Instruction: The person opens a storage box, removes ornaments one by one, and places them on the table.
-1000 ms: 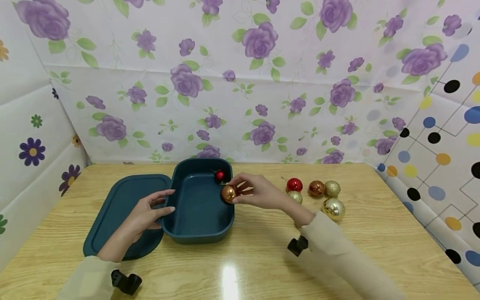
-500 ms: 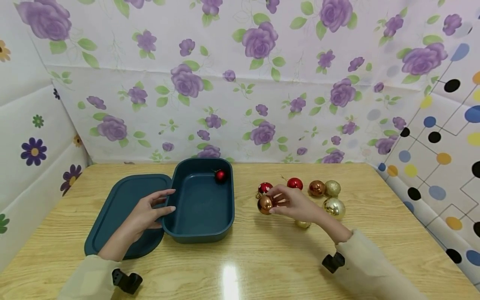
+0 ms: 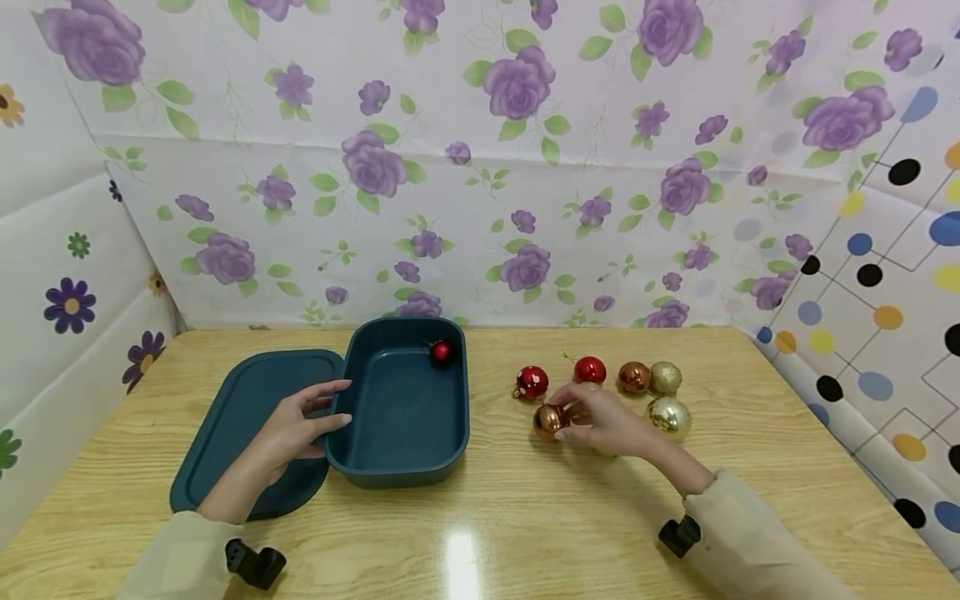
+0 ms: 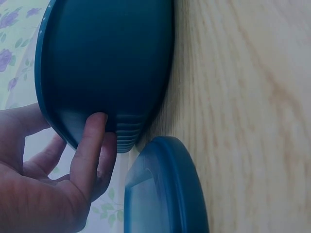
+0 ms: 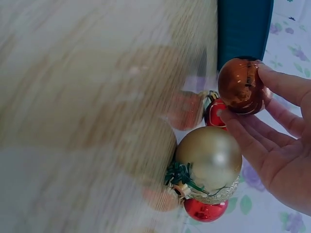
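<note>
My right hand point(image 3: 603, 421) pinches a shiny copper bauble point(image 3: 551, 422) between thumb and fingertips. In the right wrist view the copper bauble point(image 5: 240, 87) appears raised off the table, above a large gold bauble point(image 5: 209, 158). Just behind the hand are a red spotted bauble point(image 3: 532, 382) and a plain red one point(image 3: 590, 370); glittery gold ones are mostly hidden beneath it. My left hand point(image 3: 288, 425) holds the left rim of a dark teal box point(image 3: 401, 477), with some fingers against its outer wall in the left wrist view. Inside, a small red bauble point(image 3: 441, 352) lies at the far right corner.
The box's teal lid point(image 3: 258, 383) lies flat to its left, against it. Further right sit another copper bauble point(image 3: 634, 377), a glittery gold bauble point(image 3: 665, 378) and the large shiny gold one point(image 3: 669, 417). A flowered cloth point(image 3: 450, 225) stands behind the wooden table point(image 3: 360, 542).
My right hand has carried the copper bauble from over the box's right side rightward to the group of baubles, uncovering the red spotted one. The left hand has stayed in place.
</note>
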A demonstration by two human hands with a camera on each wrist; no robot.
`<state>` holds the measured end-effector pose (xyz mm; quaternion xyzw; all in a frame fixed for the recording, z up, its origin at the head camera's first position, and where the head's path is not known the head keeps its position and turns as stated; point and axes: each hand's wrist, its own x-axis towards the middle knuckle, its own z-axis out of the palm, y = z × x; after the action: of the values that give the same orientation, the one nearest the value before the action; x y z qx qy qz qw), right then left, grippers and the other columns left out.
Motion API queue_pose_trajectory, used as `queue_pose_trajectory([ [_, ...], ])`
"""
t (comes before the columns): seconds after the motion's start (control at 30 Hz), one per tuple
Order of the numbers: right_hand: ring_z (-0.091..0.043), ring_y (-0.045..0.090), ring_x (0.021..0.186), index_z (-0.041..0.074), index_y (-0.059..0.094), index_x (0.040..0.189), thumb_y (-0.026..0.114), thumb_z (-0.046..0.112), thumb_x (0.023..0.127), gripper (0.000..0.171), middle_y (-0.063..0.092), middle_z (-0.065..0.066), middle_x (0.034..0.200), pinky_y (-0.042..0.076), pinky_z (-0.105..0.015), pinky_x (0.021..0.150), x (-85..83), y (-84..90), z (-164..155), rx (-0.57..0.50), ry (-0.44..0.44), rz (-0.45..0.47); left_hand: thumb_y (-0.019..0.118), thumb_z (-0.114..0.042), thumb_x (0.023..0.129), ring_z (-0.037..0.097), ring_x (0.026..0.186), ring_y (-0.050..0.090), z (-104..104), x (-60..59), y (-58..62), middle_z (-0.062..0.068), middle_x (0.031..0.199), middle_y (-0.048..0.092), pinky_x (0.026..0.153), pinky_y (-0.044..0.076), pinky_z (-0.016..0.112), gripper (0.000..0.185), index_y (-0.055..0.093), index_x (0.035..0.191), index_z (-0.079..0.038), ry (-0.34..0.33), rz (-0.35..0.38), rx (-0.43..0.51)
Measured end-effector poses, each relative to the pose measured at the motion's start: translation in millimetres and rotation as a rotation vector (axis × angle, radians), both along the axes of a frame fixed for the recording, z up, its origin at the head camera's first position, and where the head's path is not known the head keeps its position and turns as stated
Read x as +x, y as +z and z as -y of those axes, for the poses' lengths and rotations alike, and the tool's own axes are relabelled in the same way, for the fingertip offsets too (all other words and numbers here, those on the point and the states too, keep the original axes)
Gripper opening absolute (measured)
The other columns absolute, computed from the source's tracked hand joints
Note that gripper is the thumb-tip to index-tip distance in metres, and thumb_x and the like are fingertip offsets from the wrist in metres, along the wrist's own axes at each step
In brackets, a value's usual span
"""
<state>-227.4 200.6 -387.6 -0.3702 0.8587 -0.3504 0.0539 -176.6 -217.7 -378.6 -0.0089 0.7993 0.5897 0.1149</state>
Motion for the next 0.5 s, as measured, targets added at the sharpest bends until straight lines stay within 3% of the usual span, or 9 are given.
queue_pose_trajectory([
  [0.5, -0.029, 0.057, 0.101, -0.001, 0.053, 0.112, 0.067, 0.006, 0.082, 0.033, 0.057, -0.013, 0.109, 0.051, -0.030, 0.080, -4.2, -4.3, 3.2, 0.054, 0.029, 0.034, 0.060, -0.022, 0.090, 0.043, 0.122, 0.039, 0.5, -0.7, -1.2, 0.028, 0.143, 0.021, 0.078, 0.051, 0.044, 0.060, 0.033, 0.142, -0.011, 0.002, -0.001, -0.008],
])
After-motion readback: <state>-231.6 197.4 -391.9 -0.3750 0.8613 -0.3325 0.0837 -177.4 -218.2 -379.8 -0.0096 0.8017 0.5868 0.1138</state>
